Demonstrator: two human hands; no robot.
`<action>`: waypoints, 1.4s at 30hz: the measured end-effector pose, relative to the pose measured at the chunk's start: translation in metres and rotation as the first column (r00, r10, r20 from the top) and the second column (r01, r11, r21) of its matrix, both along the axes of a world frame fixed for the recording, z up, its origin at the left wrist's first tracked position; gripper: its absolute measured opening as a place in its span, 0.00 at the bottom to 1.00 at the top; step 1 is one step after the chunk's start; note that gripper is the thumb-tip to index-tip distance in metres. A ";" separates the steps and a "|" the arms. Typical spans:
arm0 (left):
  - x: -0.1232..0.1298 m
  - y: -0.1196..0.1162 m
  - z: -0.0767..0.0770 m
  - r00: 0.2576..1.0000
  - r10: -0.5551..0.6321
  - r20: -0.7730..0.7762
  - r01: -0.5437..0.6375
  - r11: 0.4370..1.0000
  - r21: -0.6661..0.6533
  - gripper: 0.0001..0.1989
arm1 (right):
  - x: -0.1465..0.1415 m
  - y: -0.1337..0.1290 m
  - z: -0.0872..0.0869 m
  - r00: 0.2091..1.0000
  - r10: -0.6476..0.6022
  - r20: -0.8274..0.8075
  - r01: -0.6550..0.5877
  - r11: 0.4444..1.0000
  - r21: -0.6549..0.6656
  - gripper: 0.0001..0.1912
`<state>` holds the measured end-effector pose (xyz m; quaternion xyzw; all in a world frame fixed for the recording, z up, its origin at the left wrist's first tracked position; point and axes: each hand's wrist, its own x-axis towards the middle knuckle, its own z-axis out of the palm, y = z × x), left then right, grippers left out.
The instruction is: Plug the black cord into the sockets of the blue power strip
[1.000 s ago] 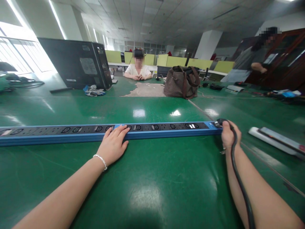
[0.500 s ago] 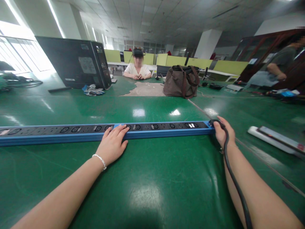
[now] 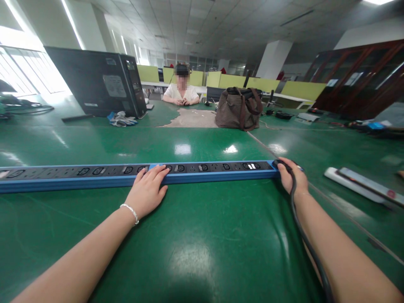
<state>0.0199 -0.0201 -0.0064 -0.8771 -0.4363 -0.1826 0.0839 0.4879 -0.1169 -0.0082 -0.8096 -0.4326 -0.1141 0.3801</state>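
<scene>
A long blue power strip (image 3: 217, 176) with black sockets lies across the green table and runs out of view at the left. My left hand (image 3: 147, 190) rests on top of it, fingers laid over the sockets and thumb out along the near side. At the strip's right end, my right hand (image 3: 296, 176) is closed around the end cap. A thick black cable (image 3: 301, 227) leaves that end, passes over my right wrist and drops beside my forearm. The fingertips of my right hand are partly hidden behind the end.
A black computer tower (image 3: 94, 84) stands at the back left, with gloves (image 3: 121, 119) beside it. A brown bag (image 3: 238, 108) sits further back. Across the table is a seated person (image 3: 181, 90). White bars (image 3: 356, 185) lie at the right.
The view has shifted slightly, and my right hand sits a little further left in it, still on the strip's end. A person walking at the far right has left the view.
</scene>
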 end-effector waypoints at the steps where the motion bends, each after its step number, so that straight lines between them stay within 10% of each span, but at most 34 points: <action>1: 0.000 0.000 0.000 1.000 0.000 0.000 0.000 1.000 0.001 0.24 | 0.001 0.000 0.000 1.000 0.008 0.008 -0.007 1.000 -0.005 0.22; 42: -0.001 0.002 -0.001 1.000 -0.006 0.000 0.006 1.000 0.026 0.24 | 0.002 0.005 -0.002 0.997 -0.070 -0.011 0.071 0.996 0.053 0.23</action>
